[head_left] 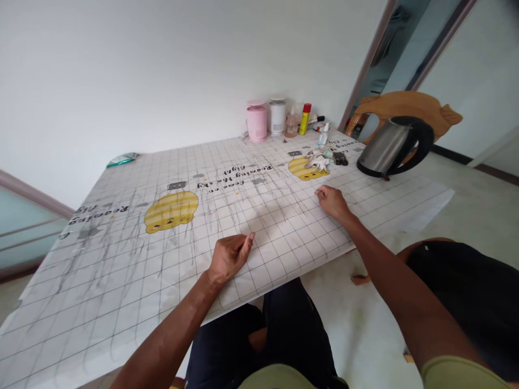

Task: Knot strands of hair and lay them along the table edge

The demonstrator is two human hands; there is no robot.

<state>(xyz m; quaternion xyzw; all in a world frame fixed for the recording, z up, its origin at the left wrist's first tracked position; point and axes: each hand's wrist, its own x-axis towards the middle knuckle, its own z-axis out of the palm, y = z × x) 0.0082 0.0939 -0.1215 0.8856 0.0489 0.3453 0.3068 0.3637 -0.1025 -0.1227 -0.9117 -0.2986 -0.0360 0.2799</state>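
My dark trousers (284, 329) sit closest, just under the near edge of the tabletop (101, 302), which is covered by a white plastic sheet printed with a grey grid (284, 227).

My left hand (230, 256) rests on that sheet near its front edge, fingers curled loosely inward with the thumb stretched forward along the surface; it holds nothing that I can see. My right hand (332, 201) lies farther out and to the right of the left one, palm down, fingertips pressed to the sheet and bent a little, also holding nothing.

Beyond and to the left of my left hand is a yellow striped cartoon print (171, 210), with upside-down black lettering (235, 177) just past it. A second yellow striped print (305, 168) lies just beyond my right hand, partly covered by a crumpled pale cloth or glove (320, 160); I cannot make out which. A small dark flat object (340, 158) lies beside it.

To the right of my right hand, at the table's edge, stands a stainless steel electric kettle with a black handle (390, 147), with a wooden chair back (409, 105) behind it.

Farthest off, against the white wall, stand a pink cylindrical container (257, 122), a white cylindrical container (278, 115), a small clear bottle (291, 124) and a yellow spray can with a red cap (304, 119). A green flat item (120, 160) lies at the far left corner.
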